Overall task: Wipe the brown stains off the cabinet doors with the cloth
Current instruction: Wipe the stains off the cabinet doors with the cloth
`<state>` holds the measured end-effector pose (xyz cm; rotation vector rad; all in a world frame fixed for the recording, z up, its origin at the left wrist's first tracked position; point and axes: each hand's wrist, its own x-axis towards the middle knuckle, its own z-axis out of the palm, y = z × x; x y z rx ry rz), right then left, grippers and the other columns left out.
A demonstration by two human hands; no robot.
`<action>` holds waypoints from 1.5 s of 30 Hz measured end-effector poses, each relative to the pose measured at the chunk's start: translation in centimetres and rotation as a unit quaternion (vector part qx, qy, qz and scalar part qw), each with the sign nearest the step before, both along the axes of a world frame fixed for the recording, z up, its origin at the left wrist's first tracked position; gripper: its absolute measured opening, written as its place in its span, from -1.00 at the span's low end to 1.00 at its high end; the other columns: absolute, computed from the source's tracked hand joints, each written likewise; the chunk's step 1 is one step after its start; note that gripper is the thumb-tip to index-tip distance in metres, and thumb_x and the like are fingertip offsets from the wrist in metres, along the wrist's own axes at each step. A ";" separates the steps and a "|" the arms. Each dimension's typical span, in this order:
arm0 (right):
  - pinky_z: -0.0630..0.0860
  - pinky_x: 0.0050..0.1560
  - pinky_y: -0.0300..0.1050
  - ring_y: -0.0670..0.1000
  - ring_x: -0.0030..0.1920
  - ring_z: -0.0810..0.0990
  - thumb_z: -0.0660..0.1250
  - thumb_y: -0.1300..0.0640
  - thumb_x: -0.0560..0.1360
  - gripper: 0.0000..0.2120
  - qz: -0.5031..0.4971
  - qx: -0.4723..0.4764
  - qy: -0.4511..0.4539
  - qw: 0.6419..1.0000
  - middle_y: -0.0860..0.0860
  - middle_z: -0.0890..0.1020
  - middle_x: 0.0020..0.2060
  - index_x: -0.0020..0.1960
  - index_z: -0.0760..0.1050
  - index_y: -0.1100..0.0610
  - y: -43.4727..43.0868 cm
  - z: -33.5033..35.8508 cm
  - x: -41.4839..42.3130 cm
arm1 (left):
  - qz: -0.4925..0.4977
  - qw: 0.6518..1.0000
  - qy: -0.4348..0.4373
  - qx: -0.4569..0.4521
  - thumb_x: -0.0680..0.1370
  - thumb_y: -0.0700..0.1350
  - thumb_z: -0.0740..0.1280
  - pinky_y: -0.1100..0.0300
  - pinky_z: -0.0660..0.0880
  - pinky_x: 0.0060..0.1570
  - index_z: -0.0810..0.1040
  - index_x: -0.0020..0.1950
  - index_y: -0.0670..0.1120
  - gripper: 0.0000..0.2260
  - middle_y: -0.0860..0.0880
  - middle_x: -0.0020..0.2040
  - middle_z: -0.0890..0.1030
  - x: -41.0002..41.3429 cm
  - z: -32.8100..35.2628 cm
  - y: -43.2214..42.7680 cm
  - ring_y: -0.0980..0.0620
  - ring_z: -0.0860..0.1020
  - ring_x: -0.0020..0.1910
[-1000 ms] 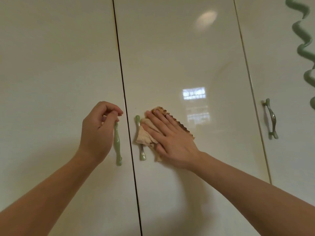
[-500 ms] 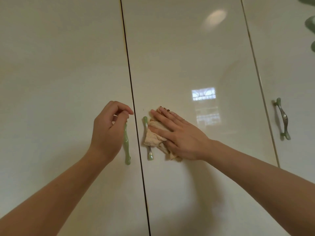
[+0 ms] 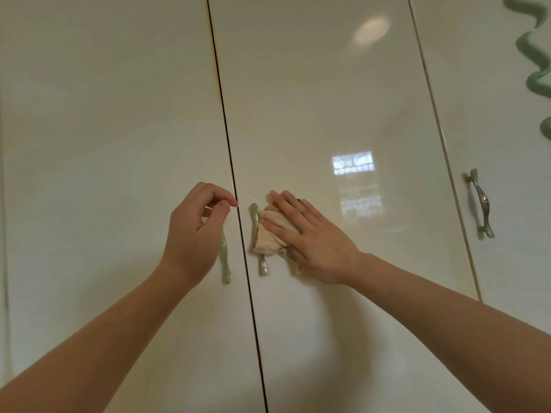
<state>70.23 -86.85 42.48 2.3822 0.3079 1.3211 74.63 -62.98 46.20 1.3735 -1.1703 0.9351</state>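
Nearest us, the left hand [image 3: 193, 234] has its grip closed narrow. Its fingers and thumb curl round the upper part of the pale green left-door handle [image 3: 225, 260], whose top is hidden behind them. Just right of it, across the dark seam [image 3: 253, 323], the right hand [image 3: 313, 236] lies flat with fingers straight and its grip wide. It presses the crumpled beige cloth [image 3: 269, 234] against the glossy cream middle door [image 3: 313, 99]. The cloth sits bunched at that door's left edge, touching the pale green middle-door handle [image 3: 263, 265] and covering its mid part.

We judge the wiping to be under way around that handle. Of brown stains we make out only a tiny dark speck [image 3: 250, 192] just above the handle; anything under the cloth is hidden.

We see several risks. The cloth is held only by palm pressure, not pinched, so a quick stroke on this slick surface could let it slide out and drop. Its folds could snag on the handle. Bunched as it is, it could smear a stain rather than lift it. If the left hand pulls, the glossy cream left door [image 3: 104, 129] could swing open.

Farther right, a third door [image 3: 507, 263] carries a silver-and-green handle [image 3: 480, 204], and green wavy trim [image 3: 533, 76] runs along the far right edge.
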 end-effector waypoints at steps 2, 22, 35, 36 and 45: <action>-0.12 0.65 0.08 0.10 0.67 -0.19 -0.01 -0.01 0.64 -0.42 -0.006 -0.013 -0.002 1.000 0.08 -0.15 0.67 0.66 0.09 -0.13 -0.1 0.5 -0.1 | -0.003 1.000 0.008 -0.003 0.55 -0.18 0.19 0.23 0.42 -0.09 0.58 -0.12 -0.03 -0.82 0.15 -0.15 0.56 0.2 0.0 0.1 0.16 0.50 -0.17; -0.14 0.65 0.08 0.09 0.67 -0.17 -0.13 -0.08 0.64 -0.40 0.030 0.069 -0.032 0.997 0.06 -0.05 0.68 0.67 0.08 0.00 1.6 2.6 1.1 | 0.004 1.000 0.003 0.000 0.56 -0.23 0.21 0.42 0.37 -0.13 0.59 -0.12 -0.05 -0.81 0.19 -0.18 0.56 0.7 -0.5 -0.7 0.19 0.51 -0.17; -0.13 0.65 0.11 0.21 0.66 -0.11 0.00 0.15 0.62 -0.37 -0.073 0.289 -0.232 0.926 0.25 -0.07 0.65 0.63 -0.01 0.36 -4.0 6.2 -2.1 | -0.015 1.000 0.009 0.008 0.60 -0.23 0.22 0.15 0.44 -0.04 0.60 -0.11 -0.03 -0.80 0.12 -0.12 0.58 1.5 0.5 -1.6 0.07 0.52 -0.13; -0.13 0.64 0.13 0.22 0.66 -0.10 -0.07 0.11 0.63 -0.37 -0.057 0.277 -0.234 0.930 0.25 -0.05 0.65 0.63 -0.02 0.35 -3.0 5.6 -1.5 | -0.013 1.000 0.005 0.011 0.61 -0.25 0.23 0.16 0.44 -0.05 0.60 -0.11 -0.02 -0.78 0.12 -0.13 0.58 1.5 0.5 -1.8 0.06 0.51 -0.14; 0.11 0.61 0.21 0.09 0.67 -0.03 -0.09 -0.02 0.72 -0.42 -0.037 0.077 -0.155 0.984 0.14 0.03 0.66 0.66 0.01 0.21 -9.7 -1.6 -3.9 | -0.042 0.999 0.004 0.032 0.55 -0.14 0.22 0.15 0.42 -0.02 0.59 -0.13 0.05 -0.81 0.14 -0.14 0.59 2.4 -1.8 -4.7 0.08 0.54 -0.10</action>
